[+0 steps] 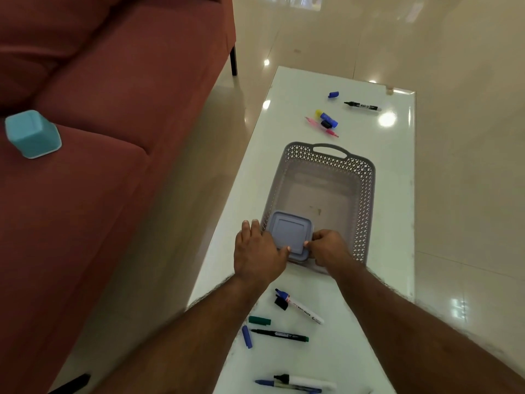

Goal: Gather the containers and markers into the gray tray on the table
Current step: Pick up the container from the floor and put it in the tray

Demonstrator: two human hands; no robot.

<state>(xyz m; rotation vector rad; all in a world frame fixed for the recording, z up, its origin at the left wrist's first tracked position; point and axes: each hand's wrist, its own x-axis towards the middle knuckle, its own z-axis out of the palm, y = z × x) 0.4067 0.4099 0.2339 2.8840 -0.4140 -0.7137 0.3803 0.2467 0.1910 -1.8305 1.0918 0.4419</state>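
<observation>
A gray perforated tray [365,189] stands on the white table [397,223]. In its near left corner sits a square blue-gray lidded container [289,231]. My left hand [257,251] grips the container's left side and my right hand [329,247] grips its right side. A teal container [32,135] lies on the red sofa at the left. Uncapped markers lie near me: a white one with a blue tip [304,307], a black and green one [279,334] and two at the bottom edge [298,383]. Beyond the tray lie a black marker [363,106] and a pink pen [321,127].
Loose caps are scattered about: blue [333,94], yellow and blue [326,118], black [281,303], green [259,320] and blue [247,336]. The red sofa [113,137] runs along the left, with a strip of glossy floor between it and the table.
</observation>
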